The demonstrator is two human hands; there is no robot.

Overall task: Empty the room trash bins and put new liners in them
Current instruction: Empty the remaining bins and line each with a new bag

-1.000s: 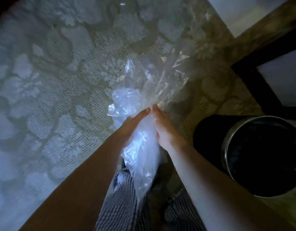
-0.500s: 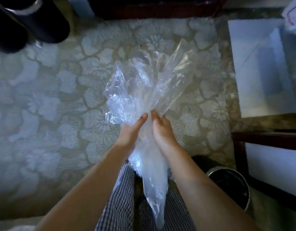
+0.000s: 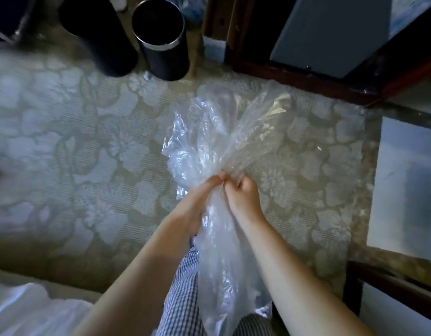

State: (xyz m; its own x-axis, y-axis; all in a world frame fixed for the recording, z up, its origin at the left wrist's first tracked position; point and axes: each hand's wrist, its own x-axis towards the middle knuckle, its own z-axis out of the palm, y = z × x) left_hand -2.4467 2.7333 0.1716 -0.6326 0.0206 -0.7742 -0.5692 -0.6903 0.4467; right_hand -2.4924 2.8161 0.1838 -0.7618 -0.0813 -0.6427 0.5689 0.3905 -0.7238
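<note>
A clear plastic liner (image 3: 224, 132) hangs crumpled in front of me over the patterned carpet. My left hand (image 3: 197, 202) and my right hand (image 3: 243, 197) pinch it close together at its middle, fingers closed on the film. The liner's upper part fans out above my hands, and its lower part trails down past my checked trousers. Two dark cylindrical bins stand on the floor at the far top left: one with a metal rim band (image 3: 161, 40) and an all-black one (image 3: 98, 35) to its left. Both look empty inside, though their bottoms are dark.
Dark wooden furniture frames (image 3: 294, 73) run along the top right and the right edge. A pale panel (image 3: 408, 190) lies at the right. White fabric (image 3: 28, 311) shows at the bottom left corner. A floral carpet (image 3: 88, 154) covers the floor.
The view has swung away from the bin at my right, which is gone from sight; two bins now show at the top left. My fingers have curled tighter on the liner.
</note>
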